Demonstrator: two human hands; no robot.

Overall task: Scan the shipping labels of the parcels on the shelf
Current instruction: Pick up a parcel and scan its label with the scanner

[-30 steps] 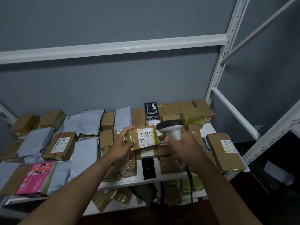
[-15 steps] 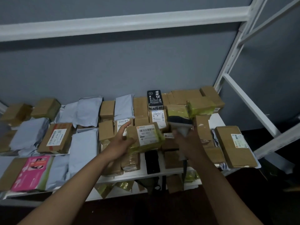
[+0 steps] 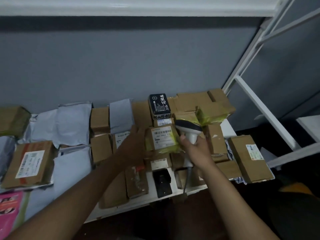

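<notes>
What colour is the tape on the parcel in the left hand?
Yellow-green, translucent, on the brown parcel held by the left hand; head view.

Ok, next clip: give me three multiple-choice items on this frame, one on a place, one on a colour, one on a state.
1. Where is the black box?
A. at the back of the shelf, against the wall
B. at the front edge
C. on the floor

2. What colour is the tape on the held parcel?
A. red
B. yellow-green
C. blue

3. What is the right hand doing?
A. hanging open
B. pressing flat on a box
C. gripping the scanner

Answers:
1. A, it stands in the rear row by the grey wall.
2. B, yellow-green tape wraps its right end.
3. C, its fingers curl round the scanner's handle, while the left hand holds the parcel.
</notes>
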